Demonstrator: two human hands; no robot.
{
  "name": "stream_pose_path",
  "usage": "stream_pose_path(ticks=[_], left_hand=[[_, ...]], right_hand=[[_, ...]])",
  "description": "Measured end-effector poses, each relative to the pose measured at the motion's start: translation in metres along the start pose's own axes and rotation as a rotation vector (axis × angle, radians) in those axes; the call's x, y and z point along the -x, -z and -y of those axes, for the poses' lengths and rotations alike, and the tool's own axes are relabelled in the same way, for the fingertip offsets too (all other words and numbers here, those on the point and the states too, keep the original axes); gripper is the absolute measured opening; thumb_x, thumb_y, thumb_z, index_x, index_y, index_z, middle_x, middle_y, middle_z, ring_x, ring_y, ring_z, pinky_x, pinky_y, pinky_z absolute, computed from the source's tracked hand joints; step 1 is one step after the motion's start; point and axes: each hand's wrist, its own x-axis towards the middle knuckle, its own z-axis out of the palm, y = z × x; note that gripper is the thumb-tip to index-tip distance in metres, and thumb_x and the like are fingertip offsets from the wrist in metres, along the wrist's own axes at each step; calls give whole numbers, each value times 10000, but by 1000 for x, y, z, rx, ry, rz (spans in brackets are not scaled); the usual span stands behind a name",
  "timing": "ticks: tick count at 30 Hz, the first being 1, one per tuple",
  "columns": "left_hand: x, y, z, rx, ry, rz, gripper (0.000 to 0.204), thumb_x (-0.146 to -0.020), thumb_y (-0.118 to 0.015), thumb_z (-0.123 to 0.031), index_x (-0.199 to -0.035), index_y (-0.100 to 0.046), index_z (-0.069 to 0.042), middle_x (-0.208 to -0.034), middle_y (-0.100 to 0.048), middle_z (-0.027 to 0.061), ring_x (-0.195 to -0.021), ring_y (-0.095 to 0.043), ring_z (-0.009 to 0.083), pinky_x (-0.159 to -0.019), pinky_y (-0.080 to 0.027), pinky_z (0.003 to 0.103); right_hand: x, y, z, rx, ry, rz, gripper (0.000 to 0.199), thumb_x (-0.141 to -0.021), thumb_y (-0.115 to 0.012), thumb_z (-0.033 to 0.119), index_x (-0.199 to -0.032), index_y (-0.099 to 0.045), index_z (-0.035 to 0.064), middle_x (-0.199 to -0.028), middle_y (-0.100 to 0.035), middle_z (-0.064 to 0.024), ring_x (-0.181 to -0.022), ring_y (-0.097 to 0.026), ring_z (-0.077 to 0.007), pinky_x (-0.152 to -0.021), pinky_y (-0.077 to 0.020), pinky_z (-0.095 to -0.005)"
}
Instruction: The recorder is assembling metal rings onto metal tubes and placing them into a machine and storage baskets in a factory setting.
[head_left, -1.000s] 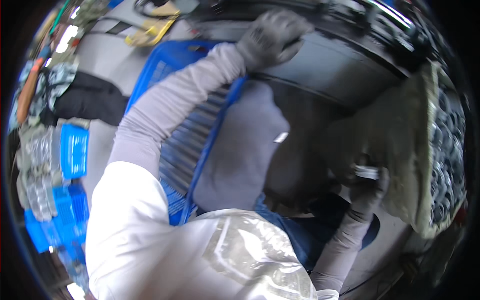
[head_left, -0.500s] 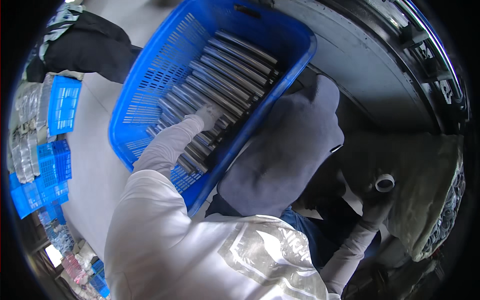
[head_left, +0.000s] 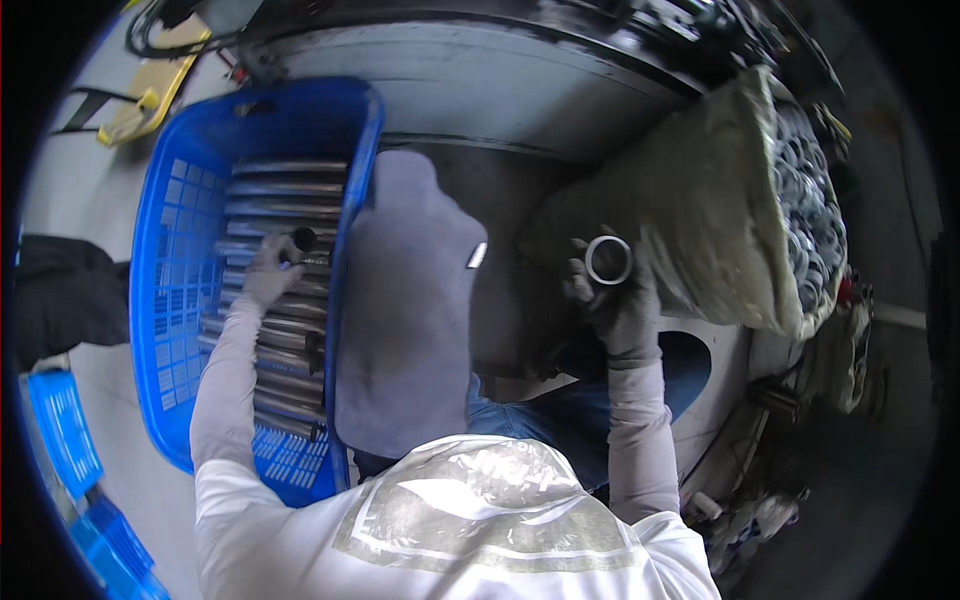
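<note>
Left grey-gloved fingers [head_left: 273,250] were wrapped round a dark-ended metal tube [head_left: 303,239] between the long edges of the blue plastic basket [head_left: 148,300], right fingers [head_left: 578,288] kinda half-curled, gripping a silvery metal ring [head_left: 590,262].

White printed shirt [head_left: 480,545], grey sleeves [head_left: 640,440], grey gloves [head_left: 630,318].

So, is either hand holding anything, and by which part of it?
The right hand holds a pale ring by its lower outer edge. The left hand is among metal tubes; whether it grips one cannot be told.
</note>
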Motion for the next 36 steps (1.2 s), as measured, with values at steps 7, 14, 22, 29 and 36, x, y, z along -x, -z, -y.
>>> stream_pose_path(ticks=[7,14,22,29,36], left_hand=[[-51,124,-267,9,-523,-282,536,-732,-819,-127,-1242,-664,-69,-1086,-692,123,-988,-678,338,-899,-525,442],[-47,79,-400,-264,-697,41,469,-714,-837,-337,-1030,-583,-100,-930,-650,69,-914,-667,243,-819,-499,387],[-52,52,-418,-306,-668,68,497,-758,-853,-367,-1041,-567,-74,-895,-660,80,-857,-701,244,-774,-554,393],[-54,49,-409,-304,-684,125,536,-745,-858,-296,-1123,-568,-49,-934,-653,96,-882,-688,272,-785,-544,405],[-11,71,-415,452,-773,64,598,-841,-826,-264,-1312,-600,25,-1101,-707,180,-971,-707,291,-901,-566,430]], right_hand=[[10,-3,6,-382,-93,55,579,-1063,-566,359,-1542,-457,54,-1321,-664,-204,-1091,-703,-323,-963,-585,-474],[22,-36,19,311,341,93,436,-1096,-450,318,-1333,-627,-2,-1192,-639,-70,-1087,-620,-144,-1000,-488,-303],[22,-42,8,313,516,-80,371,-1102,-427,220,-1203,-672,-39,-1180,-707,-126,-1041,-687,-193,-940,-527,-325],[11,-53,-27,399,637,-148,278,-1084,-464,117,-1137,-702,-18,-1139,-690,-133,-1001,-686,-227,-892,-543,-330],[19,-7,33,602,816,-350,367,-1036,-432,202,-1172,-712,7,-1114,-722,-156,-989,-718,-263,-903,-554,-358]])
